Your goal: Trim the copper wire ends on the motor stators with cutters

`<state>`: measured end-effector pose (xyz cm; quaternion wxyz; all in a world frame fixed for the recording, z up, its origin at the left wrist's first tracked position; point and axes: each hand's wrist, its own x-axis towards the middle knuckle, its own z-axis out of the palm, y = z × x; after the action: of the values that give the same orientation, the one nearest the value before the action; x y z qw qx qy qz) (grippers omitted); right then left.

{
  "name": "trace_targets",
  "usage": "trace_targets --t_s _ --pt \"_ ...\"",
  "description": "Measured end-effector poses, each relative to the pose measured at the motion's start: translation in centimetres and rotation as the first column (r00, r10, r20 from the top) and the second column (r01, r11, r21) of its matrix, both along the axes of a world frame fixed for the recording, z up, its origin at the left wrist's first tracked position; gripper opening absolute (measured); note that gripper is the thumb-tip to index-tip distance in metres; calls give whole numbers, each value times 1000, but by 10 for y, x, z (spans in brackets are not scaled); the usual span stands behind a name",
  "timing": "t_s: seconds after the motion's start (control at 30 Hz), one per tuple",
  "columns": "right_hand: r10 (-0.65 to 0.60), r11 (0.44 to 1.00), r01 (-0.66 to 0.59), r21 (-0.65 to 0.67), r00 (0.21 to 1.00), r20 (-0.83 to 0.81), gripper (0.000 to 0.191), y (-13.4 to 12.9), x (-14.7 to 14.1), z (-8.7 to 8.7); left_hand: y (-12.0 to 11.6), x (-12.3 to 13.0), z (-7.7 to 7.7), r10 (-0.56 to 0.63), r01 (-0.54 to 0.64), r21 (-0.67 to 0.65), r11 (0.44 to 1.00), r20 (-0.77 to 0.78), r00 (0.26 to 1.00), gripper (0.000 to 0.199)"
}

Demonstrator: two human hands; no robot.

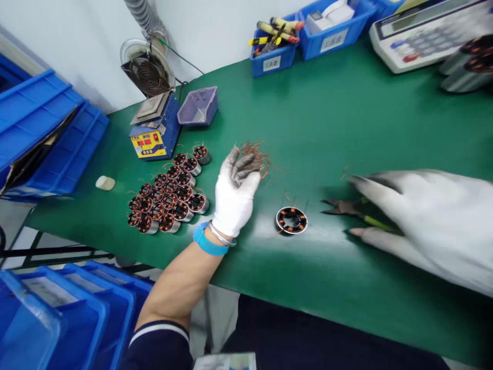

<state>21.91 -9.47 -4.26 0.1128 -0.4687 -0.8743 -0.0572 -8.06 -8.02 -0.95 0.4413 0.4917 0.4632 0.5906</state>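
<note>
My left hand (234, 198), in a white glove with grey fingertips, is at a small heap of copper wire scraps (256, 154). Its fingers are loosely bent and apart from the thumb; no held piece can be made out. A single wound motor stator (291, 221), a metal ring with copper coils and thin wire ends standing up, sits on the green table between my hands. My right hand (419, 221), gloved and blurred, has its fingers around the green handles of wire cutters (342, 207). The cutters' jaws are apart and point left, towards the stator.
Several more stators (169, 198) stand grouped at left, before a blue soldering station (156, 136) and a purple tray (198, 105). Behind are a fan (148, 72), a blue bin of markers (273, 59) and a calculator (423, 38). Stacked stators (468, 72) stand far right.
</note>
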Motion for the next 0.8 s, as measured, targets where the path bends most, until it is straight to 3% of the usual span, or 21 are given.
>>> trace_targets --t_s 0.03,0.13,0.23,0.33,0.4,0.43,0.5,0.57,0.63,0.73,0.8 --pt "130 988 -128 87 991 -18 58 -3 -16 9 2 -2 -1 19 -19 21 1000 -32 999 65" --pt "464 868 -423 260 877 -121 32 -10 -66 27 7 -6 -3 64 -58 60 997 -113 992 67" --pt "492 854 -424 301 847 -202 18 -12 -97 27 8 -5 -3 101 -92 65 994 -148 984 66" --pt "456 863 -358 356 855 -245 18 -3 -90 24 7 -2 -3 117 -109 58 992 -158 981 65" --pt "318 919 -244 310 923 -217 25 10 -63 27 5 0 -3 115 -108 56 993 -156 981 67" --pt "167 959 -118 258 970 -177 32 19 -45 31 4 2 -3 109 -102 51 993 -156 982 68" --pt "-76 972 109 210 984 -158 48 41 -7 38 2 4 -3 86 -83 29 996 -160 983 69" --pt "-324 934 334 126 942 -92 59 62 28 44 0 7 -3 58 -60 -4 998 -166 984 69" --pt "-476 875 479 67 878 -54 70 78 52 48 -1 9 -3 41 -46 -29 999 -169 985 68" --pt "-615 788 615 22 788 -31 75 78 63 55 -2 9 -3 27 -35 -46 998 -167 986 67" --pt "-663 746 664 -55 748 31 68 66 55 61 -3 9 -3 28 -37 -50 998 -168 985 66"
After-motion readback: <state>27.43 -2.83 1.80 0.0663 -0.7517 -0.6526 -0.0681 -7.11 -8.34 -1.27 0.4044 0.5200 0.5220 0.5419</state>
